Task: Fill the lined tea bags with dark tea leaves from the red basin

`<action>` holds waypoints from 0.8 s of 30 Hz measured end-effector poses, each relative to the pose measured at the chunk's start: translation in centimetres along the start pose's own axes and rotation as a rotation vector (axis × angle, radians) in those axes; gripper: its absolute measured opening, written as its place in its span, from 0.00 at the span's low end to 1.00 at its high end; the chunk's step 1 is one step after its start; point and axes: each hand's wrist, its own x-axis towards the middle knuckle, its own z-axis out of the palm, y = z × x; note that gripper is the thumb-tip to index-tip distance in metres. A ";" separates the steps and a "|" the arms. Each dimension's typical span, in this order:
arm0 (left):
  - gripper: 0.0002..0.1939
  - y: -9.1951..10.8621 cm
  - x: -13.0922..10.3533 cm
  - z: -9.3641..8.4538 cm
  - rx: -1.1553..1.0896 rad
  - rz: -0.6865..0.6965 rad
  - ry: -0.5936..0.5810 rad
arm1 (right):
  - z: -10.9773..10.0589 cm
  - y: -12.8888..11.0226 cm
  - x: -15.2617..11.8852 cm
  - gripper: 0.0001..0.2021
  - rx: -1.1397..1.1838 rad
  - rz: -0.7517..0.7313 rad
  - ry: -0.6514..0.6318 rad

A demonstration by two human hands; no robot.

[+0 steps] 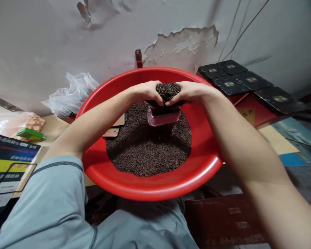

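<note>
A wide red basin (150, 195) holds a bed of dark, dry loose leaves (150, 159). Over its far part, my left hand (151, 92) and my right hand (185, 92) are cupped around a heaped clump of the same leaves (168, 90), thumbs nearly meeting at the front. Directly beneath the clump is a small translucent pinkish container (163, 119), tilted, its upper part hidden by the leaves and my hands. Flat tan pieces with dark edges (111, 132) rest inside the basin at the left, partly behind my left forearm.
Several black square tins (229, 84) stand on a red box at the right. Crumpled clear plastic bags (69, 93) lie left of the basin, near a green packet (31, 134) and a printed box (10, 155). A peeling wall rises behind.
</note>
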 end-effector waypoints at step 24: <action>0.25 -0.4 0.4 0.8 -0.033 -0.015 0.194 | -1.1 -1.0 -0.9 0.21 0.022 0.169 -0.028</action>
